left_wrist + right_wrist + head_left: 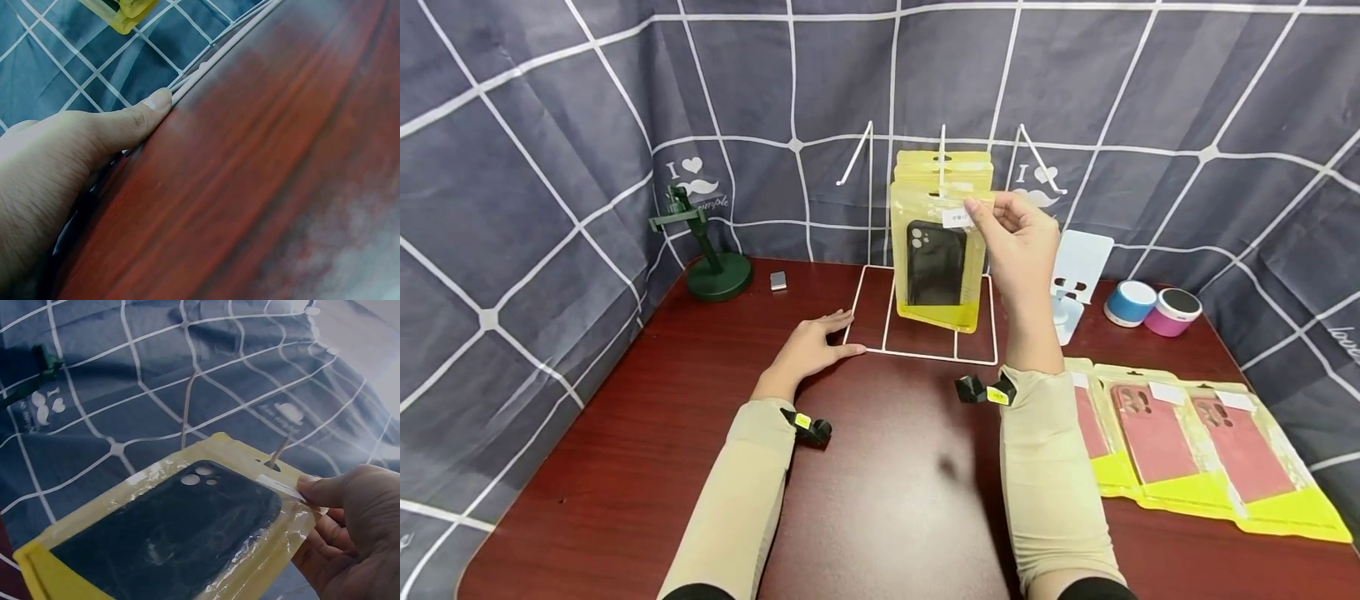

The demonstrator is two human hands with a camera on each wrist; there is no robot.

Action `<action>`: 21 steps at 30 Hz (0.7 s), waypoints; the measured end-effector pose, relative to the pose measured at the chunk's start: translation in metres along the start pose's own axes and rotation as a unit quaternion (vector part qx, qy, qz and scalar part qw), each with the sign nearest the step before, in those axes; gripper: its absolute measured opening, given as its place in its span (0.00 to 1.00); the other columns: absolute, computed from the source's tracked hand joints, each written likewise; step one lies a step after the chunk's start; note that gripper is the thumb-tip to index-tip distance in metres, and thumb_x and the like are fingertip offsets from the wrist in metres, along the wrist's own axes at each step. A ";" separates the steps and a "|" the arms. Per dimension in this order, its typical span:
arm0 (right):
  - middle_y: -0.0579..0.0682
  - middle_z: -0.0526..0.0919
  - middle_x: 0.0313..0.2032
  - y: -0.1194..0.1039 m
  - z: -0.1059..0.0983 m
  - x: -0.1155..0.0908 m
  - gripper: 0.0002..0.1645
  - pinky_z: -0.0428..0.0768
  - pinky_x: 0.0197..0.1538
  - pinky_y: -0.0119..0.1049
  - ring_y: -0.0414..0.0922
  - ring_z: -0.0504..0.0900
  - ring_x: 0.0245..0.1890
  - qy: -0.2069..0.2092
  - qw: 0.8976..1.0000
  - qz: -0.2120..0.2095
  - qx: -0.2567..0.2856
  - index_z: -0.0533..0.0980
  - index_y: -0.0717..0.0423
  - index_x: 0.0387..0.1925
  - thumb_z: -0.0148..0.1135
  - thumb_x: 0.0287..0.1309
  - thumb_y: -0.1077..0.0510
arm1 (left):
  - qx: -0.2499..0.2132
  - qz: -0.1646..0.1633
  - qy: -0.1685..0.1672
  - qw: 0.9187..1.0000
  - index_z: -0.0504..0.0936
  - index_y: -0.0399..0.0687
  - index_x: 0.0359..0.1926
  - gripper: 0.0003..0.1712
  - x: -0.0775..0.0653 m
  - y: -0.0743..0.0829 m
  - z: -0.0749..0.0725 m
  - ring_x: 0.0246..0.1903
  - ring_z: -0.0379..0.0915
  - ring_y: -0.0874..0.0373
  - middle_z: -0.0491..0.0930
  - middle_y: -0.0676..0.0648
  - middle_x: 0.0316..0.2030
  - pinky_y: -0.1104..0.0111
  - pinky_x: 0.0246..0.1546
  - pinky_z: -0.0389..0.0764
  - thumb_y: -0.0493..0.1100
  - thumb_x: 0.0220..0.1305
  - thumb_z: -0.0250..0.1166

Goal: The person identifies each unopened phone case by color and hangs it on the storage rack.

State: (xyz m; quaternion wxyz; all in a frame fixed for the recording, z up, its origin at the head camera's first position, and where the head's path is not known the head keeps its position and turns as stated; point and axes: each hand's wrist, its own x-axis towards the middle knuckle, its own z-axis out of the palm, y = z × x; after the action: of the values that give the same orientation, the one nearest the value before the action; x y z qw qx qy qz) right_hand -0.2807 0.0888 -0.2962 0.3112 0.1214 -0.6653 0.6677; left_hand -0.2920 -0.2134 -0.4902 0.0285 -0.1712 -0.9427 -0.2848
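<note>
My right hand pinches the upper right edge of a yellow-edged clear packet holding a black phone case. The middle hook's end shows at the packet's hang hole in the right wrist view. Behind it, more yellow packets hang on that middle hook of a white wire rack. At the rack's front left corner rests my left hand, fingers extended along the side. Its thumb touches the front base wire in the left wrist view; the other fingertips are hidden there.
Packets with pink phone cases lie at the right. Behind them stand a white phone stand, a blue speaker and a pink speaker. A green stand and a small silver-grey item sit at the back left.
</note>
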 end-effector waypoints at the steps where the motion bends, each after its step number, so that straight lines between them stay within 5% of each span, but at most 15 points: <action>1: 0.43 0.86 0.27 0.003 0.001 0.001 0.11 0.73 0.30 0.27 0.35 0.80 0.26 0.003 1.000 0.001 -0.002 0.86 0.63 0.33 0.76 0.56 0.57 | 0.000 -0.001 -0.001 1.000 0.71 0.53 0.72 0.50 0.000 0.000 0.000 0.73 0.59 0.53 0.67 0.48 0.71 0.54 0.71 0.62 0.74 0.56 0.66; 13: 0.58 0.88 0.37 0.016 0.006 0.007 0.09 0.78 0.37 0.26 0.38 0.84 0.33 0.031 0.999 0.021 -0.014 0.84 0.68 0.43 0.65 0.65 0.65 | -0.008 0.000 -0.002 1.000 0.70 0.53 0.72 0.50 0.004 0.003 -0.001 0.73 0.58 0.53 0.66 0.48 0.72 0.53 0.71 0.62 0.74 0.56 0.66; 21: 0.52 0.88 0.35 0.017 0.003 0.005 0.12 0.79 0.39 0.26 0.37 0.85 0.34 0.033 0.999 0.019 -0.014 0.84 0.66 0.44 0.69 0.63 0.61 | -0.010 -0.006 0.000 1.000 0.71 0.54 0.72 0.49 0.000 0.003 0.000 0.73 0.58 0.52 0.67 0.48 0.72 0.53 0.70 0.63 0.73 0.56 0.67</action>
State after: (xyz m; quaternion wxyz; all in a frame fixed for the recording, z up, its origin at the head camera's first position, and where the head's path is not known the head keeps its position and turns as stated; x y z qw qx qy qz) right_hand -0.2951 0.0882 -0.3071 0.3221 0.0819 -0.6663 0.6676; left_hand -0.2911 -0.2109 -0.4883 0.0247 -0.1658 -0.9408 -0.2948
